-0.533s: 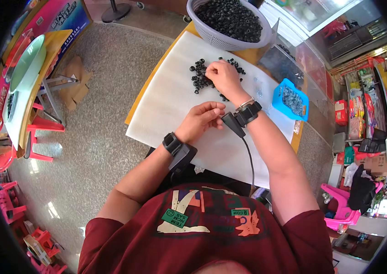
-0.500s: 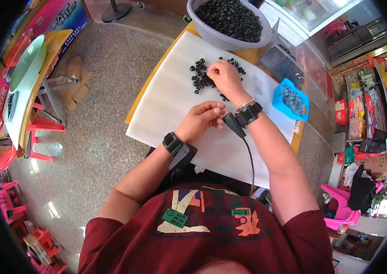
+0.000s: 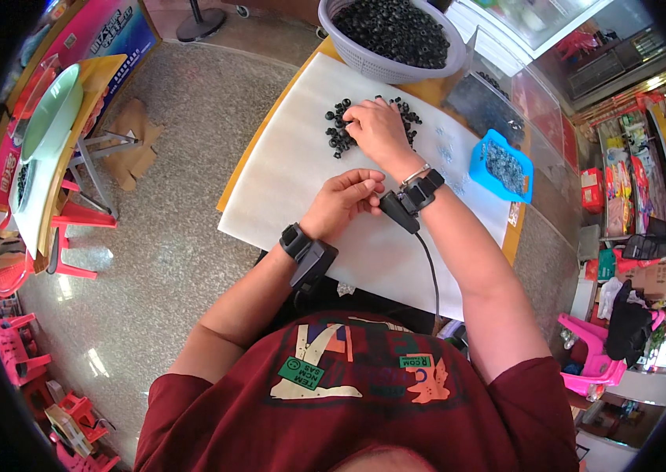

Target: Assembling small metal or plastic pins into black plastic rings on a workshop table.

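Note:
Small black ring-like pieces (image 3: 339, 140) lie in a loose pile on the white board (image 3: 278, 169). Over that pile is my right hand (image 3: 382, 135), fingers curled down among the pieces; whatever they grip is hidden under the hand. Closer to me, my left hand (image 3: 341, 203) hovers above the board with thumb and fingers pinched together. Anything in that pinch is too small to make out. Each wrist wears a black strapped device, and a cable runs from the right one.
A lilac basket (image 3: 384, 72) heaped with similar black pieces stands at the board's far edge. To the right sits a blue tray (image 3: 477, 167) of small clear pieces, with a few scattered beside it. Behind it is a transparent bin (image 3: 482, 102). A green basin (image 3: 54, 114) rests on the left table.
My right hand has shifted slightly left and its fingers have spread lower over the pile. The left hand stays nearly in place, still pinched.

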The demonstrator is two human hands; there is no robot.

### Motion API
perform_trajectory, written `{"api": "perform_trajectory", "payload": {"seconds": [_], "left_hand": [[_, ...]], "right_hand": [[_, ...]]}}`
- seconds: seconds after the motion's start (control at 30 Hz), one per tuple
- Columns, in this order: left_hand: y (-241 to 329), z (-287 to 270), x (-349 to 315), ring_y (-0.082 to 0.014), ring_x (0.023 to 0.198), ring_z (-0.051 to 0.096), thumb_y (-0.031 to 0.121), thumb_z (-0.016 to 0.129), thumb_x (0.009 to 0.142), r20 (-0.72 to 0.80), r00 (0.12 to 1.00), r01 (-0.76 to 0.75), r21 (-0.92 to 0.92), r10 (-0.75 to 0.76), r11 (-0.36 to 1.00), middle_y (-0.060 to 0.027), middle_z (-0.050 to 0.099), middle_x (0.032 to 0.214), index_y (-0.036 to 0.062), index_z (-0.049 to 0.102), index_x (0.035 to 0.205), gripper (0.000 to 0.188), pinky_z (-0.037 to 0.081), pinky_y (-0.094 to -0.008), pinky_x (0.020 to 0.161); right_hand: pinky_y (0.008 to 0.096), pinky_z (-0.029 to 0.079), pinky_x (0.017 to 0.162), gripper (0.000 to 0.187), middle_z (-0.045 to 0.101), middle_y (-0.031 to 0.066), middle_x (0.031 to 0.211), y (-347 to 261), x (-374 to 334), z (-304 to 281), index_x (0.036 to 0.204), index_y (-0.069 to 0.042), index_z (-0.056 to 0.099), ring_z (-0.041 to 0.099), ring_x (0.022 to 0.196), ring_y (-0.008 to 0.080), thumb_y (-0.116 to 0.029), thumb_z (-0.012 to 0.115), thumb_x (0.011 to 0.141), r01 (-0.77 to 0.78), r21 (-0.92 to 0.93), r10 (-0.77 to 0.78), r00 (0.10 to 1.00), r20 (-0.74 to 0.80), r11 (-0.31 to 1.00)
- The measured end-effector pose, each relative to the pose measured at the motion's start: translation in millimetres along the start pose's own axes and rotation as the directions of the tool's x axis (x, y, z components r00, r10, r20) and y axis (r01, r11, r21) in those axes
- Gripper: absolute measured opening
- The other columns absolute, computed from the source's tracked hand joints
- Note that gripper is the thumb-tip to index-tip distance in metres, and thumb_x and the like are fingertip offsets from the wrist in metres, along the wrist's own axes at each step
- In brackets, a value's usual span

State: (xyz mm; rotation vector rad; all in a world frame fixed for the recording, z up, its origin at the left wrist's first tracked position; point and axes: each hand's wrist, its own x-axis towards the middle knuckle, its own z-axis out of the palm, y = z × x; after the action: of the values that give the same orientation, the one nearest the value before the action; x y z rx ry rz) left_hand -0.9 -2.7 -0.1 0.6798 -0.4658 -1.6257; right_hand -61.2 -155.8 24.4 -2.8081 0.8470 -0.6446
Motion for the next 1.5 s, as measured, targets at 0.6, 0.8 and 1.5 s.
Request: {"api": "perform_trajectory", "payload": {"seconds": [0.6, 0.8, 1.5], "left_hand": [[-1.9, -0.5, 0.8, -0.0113, 0.077, 0.058, 0.012, 0.051, 0.095, -0.026, 0.996, -0.090, -0.028, 0.090, 0.996, -0.0047, 0.063, 0.091, -0.0024, 0.057, 0.111, 0.022, 0.050, -0.0255, 0.074], [-3.9, 0.4, 1.3, -0.0124, 0.077, 0.060, 0.011, 0.053, 0.094, -0.031, 0.998, -0.060, 0.087, 0.063, 0.994, -0.0056, 0.063, 0.091, -0.0014, 0.059, 0.108, 0.019, 0.051, -0.0270, 0.072], [-2.5, 7.1, -1.0, -0.0113, 0.074, 0.058, 0.009, 0.056, 0.092, -0.026, 0.999, -0.033, 0.133, 0.037, 0.991, -0.0057, 0.064, 0.088, -0.0039, 0.060, 0.110, 0.022, 0.050, -0.0252, 0.069]], "right_hand": [[0.0301, 0.047, 0.073, 0.016, 0.059, 0.0051, 0.085, -54.0, -108.7, -52.4, 0.094, -0.009, 0.071, 0.056, 0.081, 0.0197, -0.006, 0.061, 0.081, -0.252, 0.677, 0.415, 0.906, -0.087, 0.692], [0.0389, 0.041, 0.073, 0.005, 0.057, 0.0059, 0.081, -45.7, -122.6, -43.2, 0.084, -0.008, 0.062, 0.053, 0.081, 0.0265, -0.007, 0.061, 0.079, -0.058, 0.324, 0.187, 0.905, -0.383, 0.944], [0.0385, 0.043, 0.074, 0.008, 0.058, 0.0078, 0.083, -47.5, -133.3, -47.1, 0.083, -0.005, 0.053, 0.055, 0.080, 0.0285, -0.004, 0.060, 0.078, -0.135, 0.537, 0.330, 0.899, -0.287, 0.832]]}}
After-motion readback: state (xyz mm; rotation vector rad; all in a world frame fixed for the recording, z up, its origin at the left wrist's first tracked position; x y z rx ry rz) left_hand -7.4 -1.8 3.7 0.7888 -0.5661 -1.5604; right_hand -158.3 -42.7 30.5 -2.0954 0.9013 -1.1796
